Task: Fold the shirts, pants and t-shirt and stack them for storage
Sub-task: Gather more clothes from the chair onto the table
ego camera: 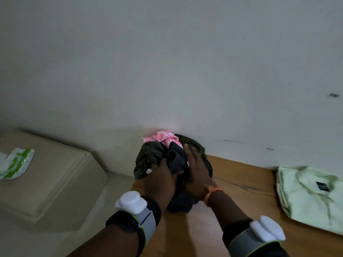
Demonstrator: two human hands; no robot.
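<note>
Off to the left, a beige cushioned seat point(46, 175) with a white-and-green plastic packet point(14, 163) lying on its top. Ahead, a plain pale wall point(167, 62) meeting the wooden worktop point(241, 197) at its far edge, scuffed with a few dark marks on the right. On the right of the worktop, a pale green shirt point(310, 195) already folded flat, collar and dark label up, well apart from both hands. Against the wall, between seat and folded shirt, a heap of unfolded clothes: a pink patterned garment point(163, 137) at the back touching the wall, an olive-green garment point(146, 158) spread around and under it, and a dark navy garment point(176, 160) on top at the front, trailing down toward the near side. Left hand point(159, 179) with fingers curled into the navy cloth, gripping a fold of it at the heap's front; a ring on one finger. Right hand point(196, 171) laid flat with straight fingers on the heap's right side, pressing on the olive and navy cloth, nothing pinched. Both hands touching the heap and just beside each other, navy fabric bunched between them. On each wrist, a grey band with a white sensor block; an orange thread on the right wrist. Picture somewhat blurred.
</note>
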